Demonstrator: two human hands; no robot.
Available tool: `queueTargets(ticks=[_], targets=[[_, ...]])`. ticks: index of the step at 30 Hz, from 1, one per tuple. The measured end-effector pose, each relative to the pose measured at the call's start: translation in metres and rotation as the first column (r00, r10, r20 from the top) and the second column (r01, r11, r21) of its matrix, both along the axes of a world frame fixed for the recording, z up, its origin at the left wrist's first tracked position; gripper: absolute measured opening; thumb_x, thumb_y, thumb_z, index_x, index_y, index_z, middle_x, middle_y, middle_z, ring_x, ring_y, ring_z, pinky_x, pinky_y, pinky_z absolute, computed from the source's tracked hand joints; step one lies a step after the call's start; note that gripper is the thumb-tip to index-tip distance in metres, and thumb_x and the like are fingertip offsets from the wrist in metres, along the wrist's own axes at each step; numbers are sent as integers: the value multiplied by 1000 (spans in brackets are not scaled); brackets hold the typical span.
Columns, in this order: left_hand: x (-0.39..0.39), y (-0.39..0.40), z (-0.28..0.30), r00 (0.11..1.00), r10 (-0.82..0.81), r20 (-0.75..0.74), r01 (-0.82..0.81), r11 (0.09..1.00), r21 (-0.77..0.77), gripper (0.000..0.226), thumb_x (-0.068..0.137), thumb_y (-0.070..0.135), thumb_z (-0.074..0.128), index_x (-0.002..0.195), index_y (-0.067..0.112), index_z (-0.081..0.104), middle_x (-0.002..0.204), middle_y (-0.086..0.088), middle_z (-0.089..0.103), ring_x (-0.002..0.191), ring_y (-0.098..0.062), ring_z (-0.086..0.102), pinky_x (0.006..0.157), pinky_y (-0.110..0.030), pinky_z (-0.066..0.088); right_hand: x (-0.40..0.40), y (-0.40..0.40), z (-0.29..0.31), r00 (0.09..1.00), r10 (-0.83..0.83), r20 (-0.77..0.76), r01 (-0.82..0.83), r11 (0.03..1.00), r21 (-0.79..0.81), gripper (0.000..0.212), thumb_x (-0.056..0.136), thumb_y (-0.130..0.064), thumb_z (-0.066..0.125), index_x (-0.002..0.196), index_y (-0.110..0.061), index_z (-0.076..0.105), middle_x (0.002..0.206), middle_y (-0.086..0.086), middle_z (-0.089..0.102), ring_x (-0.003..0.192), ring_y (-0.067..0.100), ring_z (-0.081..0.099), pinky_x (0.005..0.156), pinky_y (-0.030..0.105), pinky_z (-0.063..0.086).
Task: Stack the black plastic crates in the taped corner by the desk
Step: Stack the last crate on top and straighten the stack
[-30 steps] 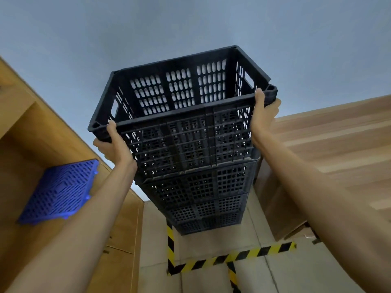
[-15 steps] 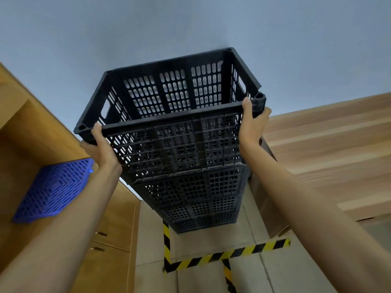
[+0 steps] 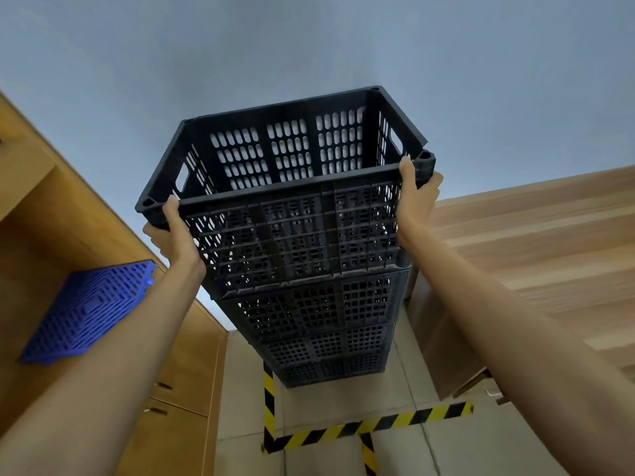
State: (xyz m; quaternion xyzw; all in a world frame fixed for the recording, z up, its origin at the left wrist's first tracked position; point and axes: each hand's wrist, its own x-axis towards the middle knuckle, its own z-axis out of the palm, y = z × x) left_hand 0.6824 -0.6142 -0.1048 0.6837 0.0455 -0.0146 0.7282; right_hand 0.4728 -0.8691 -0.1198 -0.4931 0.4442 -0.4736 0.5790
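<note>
You hold the top black crate [image 3: 292,187] by its near rim, your left hand [image 3: 173,235] closed around the left corner and your right hand [image 3: 414,197] around the right, an even grip that keeps it level over the crate stack [image 3: 316,321]. The stack stands inside the yellow-black floor tape [image 3: 360,427], beside the desk [image 3: 536,255]. The crate's open mouth faces up, its long axis running left to right between your hands.
</note>
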Motion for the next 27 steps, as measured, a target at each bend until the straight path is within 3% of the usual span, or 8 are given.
queueTargets(ticks=[4,8,13,18,20,22,24,27], targets=[[1,5,-2,1000,-15,-8,15,1000,-8,73,87,56,56,143,18,30,123,7,40,112,-11,42,106,-35,36,-4,1,-3,1000,19,10,-19,1000,-4,61,84,-58,58,127,-17,44,120,3,47,112,23,49,91,36,39],[-10,7,-3,1000,3,-2,-3,1000,-15,72,87,54,57,144,19,31,122,9,39,110,-10,41,99,-32,35,-7,3,-1,1000,-11,-22,11,1000,-3,61,81,-60,55,124,-18,44,121,4,47,115,27,48,96,42,41],[-10,10,-1,999,-33,20,33,999,-5,67,86,53,60,138,17,36,128,4,47,112,-13,46,104,-34,37,-15,-6,6,996,61,-67,-63,997,-35,61,85,-58,55,126,-15,43,125,8,48,117,27,47,101,44,39],[-12,25,0,990,-141,-4,141,988,63,83,82,66,59,146,22,27,149,0,39,135,-20,40,115,-43,31,-24,1,2,991,126,-37,-127,992,-17,74,75,-72,56,127,-21,43,128,5,50,121,23,47,107,47,37],[-16,27,6,991,-136,18,133,985,112,83,84,64,60,146,23,25,152,-2,35,138,-21,38,112,-38,32,-26,2,3,988,144,-47,-144,990,-7,76,74,-72,56,129,-22,42,129,4,51,121,22,48,108,47,36],[-22,27,14,990,-56,128,33,984,176,80,85,53,66,147,24,24,153,-7,27,138,-23,37,105,-34,36,-28,4,6,987,145,-64,-145,989,3,76,77,-71,56,133,-21,41,131,4,50,120,22,49,108,46,37],[-24,30,21,932,-56,359,-66,946,317,78,86,40,70,149,26,26,155,-6,24,141,-22,33,106,-33,36,-29,9,9,988,118,-105,-119,993,-8,76,82,-66,54,140,-18,37,137,6,46,123,24,48,109,47,37],[-21,31,29,666,-383,640,-129,786,604,49,88,31,66,134,25,48,138,0,48,132,-19,42,115,-37,25,-33,28,14,962,43,-271,-92,981,-171,72,94,-46,52,150,-11,23,153,12,27,140,30,31,116,47,27]])
